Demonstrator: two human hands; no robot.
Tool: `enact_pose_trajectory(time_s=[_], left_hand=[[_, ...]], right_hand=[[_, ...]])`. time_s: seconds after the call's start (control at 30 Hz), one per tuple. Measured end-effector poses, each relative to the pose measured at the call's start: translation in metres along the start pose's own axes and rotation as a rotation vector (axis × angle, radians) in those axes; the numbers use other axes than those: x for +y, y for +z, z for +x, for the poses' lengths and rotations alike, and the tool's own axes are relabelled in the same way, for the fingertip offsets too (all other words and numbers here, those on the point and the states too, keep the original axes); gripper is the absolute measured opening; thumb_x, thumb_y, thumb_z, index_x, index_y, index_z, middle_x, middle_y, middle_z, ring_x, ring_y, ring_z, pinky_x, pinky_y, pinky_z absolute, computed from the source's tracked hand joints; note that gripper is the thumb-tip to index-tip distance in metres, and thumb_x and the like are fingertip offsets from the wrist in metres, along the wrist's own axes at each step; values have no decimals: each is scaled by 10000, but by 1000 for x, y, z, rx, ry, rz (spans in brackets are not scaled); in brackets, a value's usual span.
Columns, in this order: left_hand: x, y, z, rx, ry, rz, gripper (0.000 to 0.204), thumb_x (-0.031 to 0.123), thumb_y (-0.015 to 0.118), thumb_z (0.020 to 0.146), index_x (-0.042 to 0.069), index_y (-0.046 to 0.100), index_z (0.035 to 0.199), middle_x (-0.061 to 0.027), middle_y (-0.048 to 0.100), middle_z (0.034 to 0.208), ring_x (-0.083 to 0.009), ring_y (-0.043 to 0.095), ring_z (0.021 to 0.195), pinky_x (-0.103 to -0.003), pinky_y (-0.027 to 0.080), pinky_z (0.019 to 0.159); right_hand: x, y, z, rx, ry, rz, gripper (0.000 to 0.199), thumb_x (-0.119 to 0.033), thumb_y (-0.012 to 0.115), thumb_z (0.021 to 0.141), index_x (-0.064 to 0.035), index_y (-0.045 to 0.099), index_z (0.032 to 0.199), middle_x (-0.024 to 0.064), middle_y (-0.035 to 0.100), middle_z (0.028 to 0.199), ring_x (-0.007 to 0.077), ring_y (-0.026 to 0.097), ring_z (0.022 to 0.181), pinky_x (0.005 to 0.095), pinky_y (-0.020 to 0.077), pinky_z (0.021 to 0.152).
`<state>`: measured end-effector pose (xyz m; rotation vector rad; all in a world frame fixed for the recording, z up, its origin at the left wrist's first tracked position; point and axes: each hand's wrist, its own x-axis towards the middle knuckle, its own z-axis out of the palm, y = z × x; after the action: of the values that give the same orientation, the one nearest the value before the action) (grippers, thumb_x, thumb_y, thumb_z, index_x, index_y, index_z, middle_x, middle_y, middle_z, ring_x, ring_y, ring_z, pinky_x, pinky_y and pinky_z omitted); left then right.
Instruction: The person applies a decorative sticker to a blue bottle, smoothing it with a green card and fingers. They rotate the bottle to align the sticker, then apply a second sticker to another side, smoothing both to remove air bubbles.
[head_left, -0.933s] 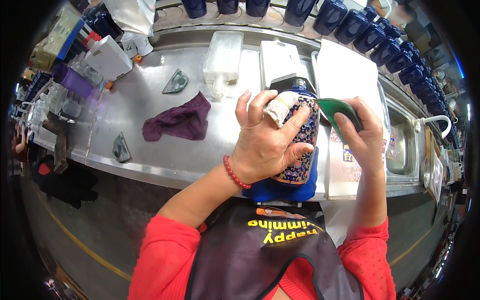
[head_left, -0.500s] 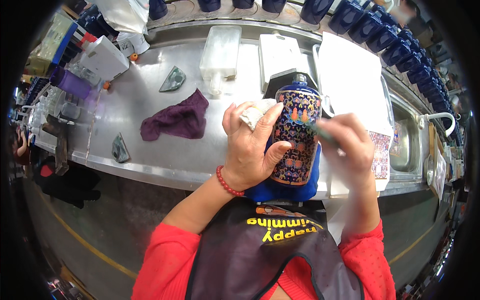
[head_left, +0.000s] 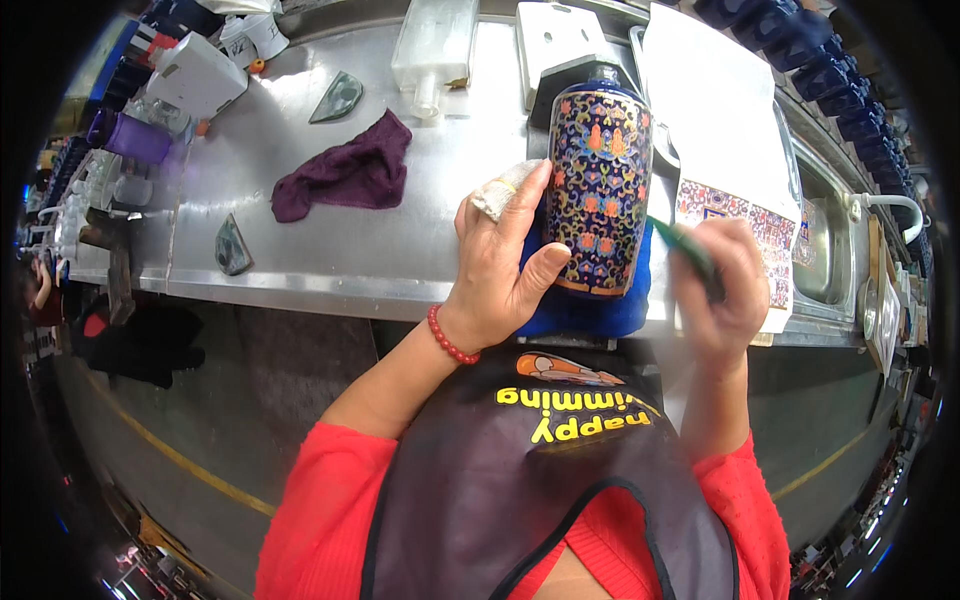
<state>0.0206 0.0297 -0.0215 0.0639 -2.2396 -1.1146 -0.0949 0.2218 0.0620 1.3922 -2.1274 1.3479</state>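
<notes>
A dark blue bottle (head_left: 600,190), covered with a colourful floral pattern, lies on its back with its neck pointing away from me. Its base end rests on a blue cloth pad (head_left: 575,312) and its neck is against a dark angular support (head_left: 556,84). My left hand (head_left: 500,245) braces the bottle's left side with index finger and thumb, a folded whitish cloth (head_left: 497,195) tucked in its fingers. Closed round a flat green scraper (head_left: 690,250), my right hand (head_left: 728,285) is just right of the bottle's lower part, smeared by motion.
On the steel worktop lie a purple cloth (head_left: 345,165) and two green scraper-like pieces (head_left: 338,97). A clear rectangular bottle (head_left: 432,50) lies beyond. Right of the patterned bottle are white paper (head_left: 715,110), a patterned sheet (head_left: 735,212) and a sink (head_left: 825,250). Blue containers (head_left: 850,95) line the back.
My view has tilted, so the worktop sits higher in the picture. My right hand and scraper have moved off the bottle's face to its lower right side. The left hand stays at the bottle.
</notes>
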Motion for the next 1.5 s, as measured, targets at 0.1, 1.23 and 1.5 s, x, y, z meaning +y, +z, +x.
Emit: enact_pose_trajectory(time_s=[0.1, 1.23, 1.5], left_hand=[[0, 2, -4, -30, -1, -10, 775, 530, 532, 1029, -38, 388, 1537, -211, 525, 1442, -357, 478, 1299, -466, 249, 1134], [-4, 0, 0, -94, 86, 56, 1058, 678, 640, 894, -54, 279, 1567, -261, 438, 1493, -410, 422, 1359, -527, 242, 1145], [9, 1, -1, -115, 86, 112, 1196, 670, 720, 821, -73, 187, 1592, -306, 383, 1520, -436, 385, 1391, -549, 180, 1179]], right_hand=[[-5, 5, -13, -55, -77, -163, 460, 94, 774, 681, -3, 722, 1128, 123, 616, 931, 242, 621, 783, 327, 503, 630], [-7, 19, -72, -299, -21, -365, 682, 160, 602, 771, -80, 622, 1410, 292, 482, 1487, 451, 530, 1307, 507, 444, 1094], [-5, 17, -76, -261, -12, -337, 662, 140, 635, 786, -100, 632, 1404, 265, 485, 1499, 435, 540, 1293, 493, 454, 1085]])
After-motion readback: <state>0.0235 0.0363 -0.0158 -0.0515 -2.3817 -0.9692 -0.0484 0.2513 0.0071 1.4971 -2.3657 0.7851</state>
